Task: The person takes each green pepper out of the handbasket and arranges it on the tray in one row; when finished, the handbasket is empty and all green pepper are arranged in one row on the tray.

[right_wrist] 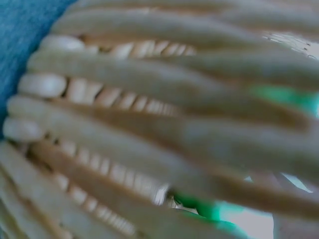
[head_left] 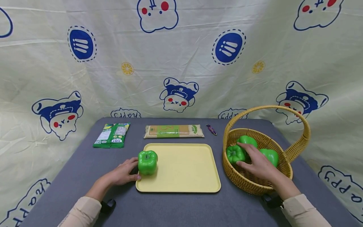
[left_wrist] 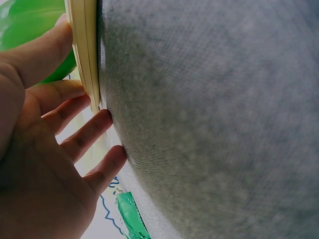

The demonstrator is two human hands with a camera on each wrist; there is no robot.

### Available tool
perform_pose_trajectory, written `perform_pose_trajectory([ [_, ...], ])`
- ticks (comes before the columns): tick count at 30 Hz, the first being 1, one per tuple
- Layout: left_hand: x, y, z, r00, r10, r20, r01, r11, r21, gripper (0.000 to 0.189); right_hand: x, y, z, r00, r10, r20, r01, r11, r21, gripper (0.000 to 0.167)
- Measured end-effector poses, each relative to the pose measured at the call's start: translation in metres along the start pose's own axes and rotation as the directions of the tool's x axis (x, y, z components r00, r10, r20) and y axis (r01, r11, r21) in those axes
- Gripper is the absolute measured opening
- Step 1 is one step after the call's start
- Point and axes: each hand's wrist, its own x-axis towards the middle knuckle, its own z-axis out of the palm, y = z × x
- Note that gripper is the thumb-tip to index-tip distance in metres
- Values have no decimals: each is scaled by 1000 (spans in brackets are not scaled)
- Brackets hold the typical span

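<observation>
A green bell pepper stands on the left edge of the pale yellow tray. My left hand is beside it, with thumb and index finger at the tray's rim and the other fingers spread, as the left wrist view shows. On the right, my right hand reaches into a wicker basket. Its thumb and fingers span another green bell pepper at the basket's left side. Two more peppers lie there, one behind and one to the right. Wicker strands block most of the right wrist view.
Behind the tray lies a long packet of dry noodles, with a small purple wrapped sweet to its right. A green snack bag lies at the back left. The basket's tall handle arches over the peppers.
</observation>
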Motion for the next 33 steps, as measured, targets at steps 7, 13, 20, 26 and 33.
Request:
perform_pose_trajectory([
  [7, 0, -1, 0, 1000, -16, 5, 16, 1000, -5, 68, 0, 1, 0, 1000, -11, 12, 12, 999, -37, 84],
  [13, 0, -1, 1, 1000, -7, 2, 7, 1000, -9, 68, 2, 1, 1, 1000, -14, 23, 15, 999, -47, 86],
  [20, 1, -3, 1, 1000, -9, -1, 9, 1000, -10, 68, 3, 1, 1, 999, 2, 33, 0, 999, -50, 85],
  [26, 1, -3, 1, 1000, -4, -1, 4, 1000, -2, 68, 1, 0, 0, 999, 35, 41, -34, 999, -38, 85],
  [33, 1, -3, 1, 1000, -2, 1, 2, 1000, -7, 68, -1, -4, -2, 998, 58, 19, -58, 998, -17, 86],
])
